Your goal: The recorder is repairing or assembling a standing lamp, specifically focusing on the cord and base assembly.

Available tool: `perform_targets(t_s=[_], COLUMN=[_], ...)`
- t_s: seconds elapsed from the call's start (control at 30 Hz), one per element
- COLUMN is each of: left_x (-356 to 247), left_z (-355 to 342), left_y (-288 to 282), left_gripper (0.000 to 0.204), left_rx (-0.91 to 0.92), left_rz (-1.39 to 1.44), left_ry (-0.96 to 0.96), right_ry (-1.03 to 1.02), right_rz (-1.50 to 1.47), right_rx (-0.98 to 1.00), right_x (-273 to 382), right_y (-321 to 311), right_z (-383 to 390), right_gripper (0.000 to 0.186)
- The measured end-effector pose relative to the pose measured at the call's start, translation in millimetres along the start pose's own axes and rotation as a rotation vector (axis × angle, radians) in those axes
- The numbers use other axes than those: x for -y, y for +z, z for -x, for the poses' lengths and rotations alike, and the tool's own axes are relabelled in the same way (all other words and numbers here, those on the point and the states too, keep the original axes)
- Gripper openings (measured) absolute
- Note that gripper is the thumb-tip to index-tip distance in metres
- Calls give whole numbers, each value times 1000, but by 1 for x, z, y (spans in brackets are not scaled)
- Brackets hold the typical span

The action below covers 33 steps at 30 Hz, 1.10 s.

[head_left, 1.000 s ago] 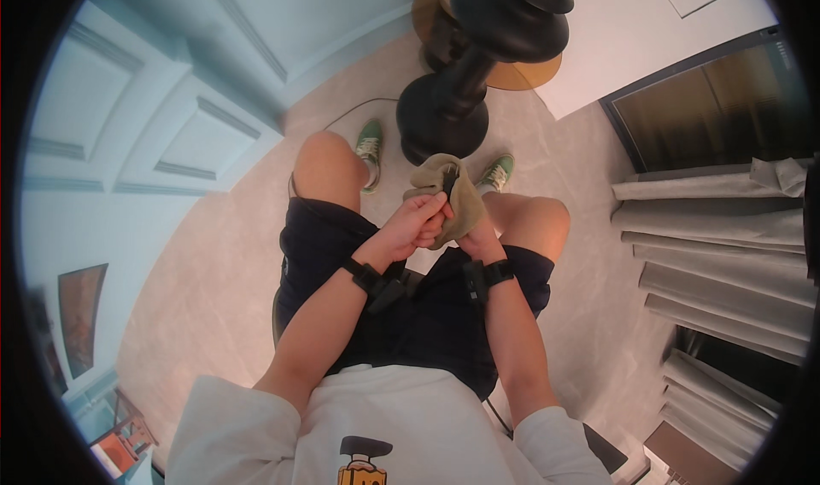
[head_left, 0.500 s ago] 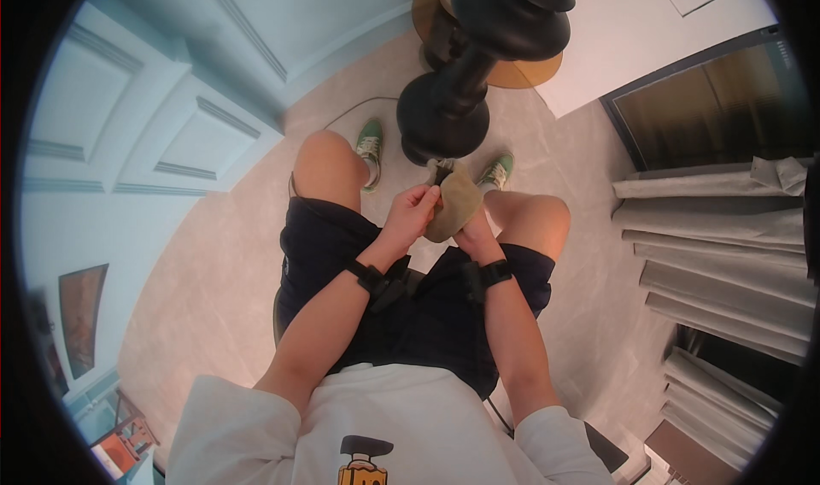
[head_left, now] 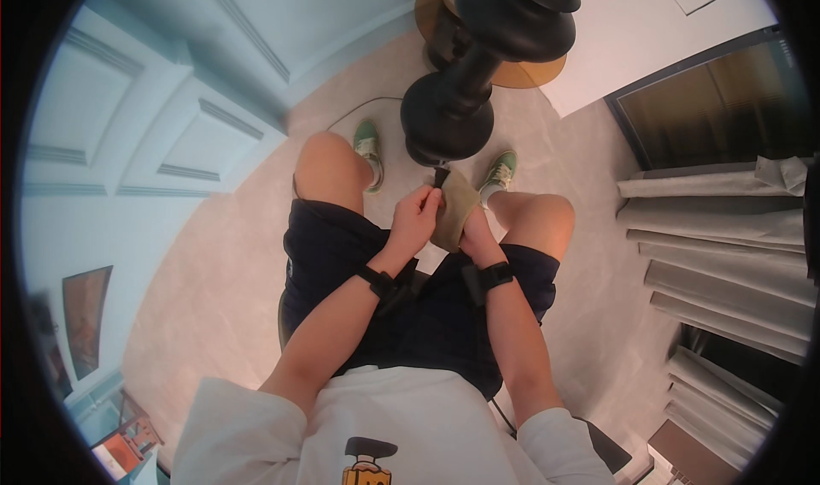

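A: Hands?
B: Left hand [head_left: 415, 217] pinching khaki cloth piece [head_left: 459, 205] beside its black strip [head_left: 441, 176]; right hand [head_left: 473, 232] against its far side, fingers hidden, grip unclear. Cloth's between them.
A: Good technique?
B: Right steadies, left pinches close, fabric taut.
A: Beyond?
B: Black bulbous pedestal [head_left: 448, 122] ahead.

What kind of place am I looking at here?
Probably a furnished indoor room, perhaps a living room, though a showroom is possible. The pale blue panelled wall, the long grey curtains and the framed picture on the wall suggest it.
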<state>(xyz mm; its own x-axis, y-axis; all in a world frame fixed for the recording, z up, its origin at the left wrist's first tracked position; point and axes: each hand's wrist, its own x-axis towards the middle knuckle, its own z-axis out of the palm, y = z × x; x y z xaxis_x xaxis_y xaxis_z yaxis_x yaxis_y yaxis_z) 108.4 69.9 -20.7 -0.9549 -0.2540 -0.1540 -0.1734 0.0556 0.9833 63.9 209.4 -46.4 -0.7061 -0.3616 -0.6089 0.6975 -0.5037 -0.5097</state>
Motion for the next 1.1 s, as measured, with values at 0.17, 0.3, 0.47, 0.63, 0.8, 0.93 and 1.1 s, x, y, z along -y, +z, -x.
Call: perform_targets(t_s=[0.17,0.3,0.47,0.63,0.8,0.93,1.1], left_x=[6,-5,-17,-46,-57,-91,-113], left_z=[-6,-4,1,9,17,28,34], left_y=[-4,-3,-5,-16,-26,-39,-59], left_gripper=[28,27,26,18,19,29,26], left_rx=[103,134,84,-54,-68,76,107], left_rz=[27,-202,-143,-54,-43,-74,-21], left_ry=[-27,-25,1,8,149,197,308], right_ry=[-178,-219,-288,-185,-3,-37,-324], right_rz=[310,340,311,174,74,120,652], right_rx=[-3,-41,-83,66,223,327,318], right_x=[2,5,9,4,1,12,9], right_y=[10,10,8,8,20,36,65], right_z=[5,9,8,21,53,75,92], right_gripper=[32,34,36,37,46,50,53])
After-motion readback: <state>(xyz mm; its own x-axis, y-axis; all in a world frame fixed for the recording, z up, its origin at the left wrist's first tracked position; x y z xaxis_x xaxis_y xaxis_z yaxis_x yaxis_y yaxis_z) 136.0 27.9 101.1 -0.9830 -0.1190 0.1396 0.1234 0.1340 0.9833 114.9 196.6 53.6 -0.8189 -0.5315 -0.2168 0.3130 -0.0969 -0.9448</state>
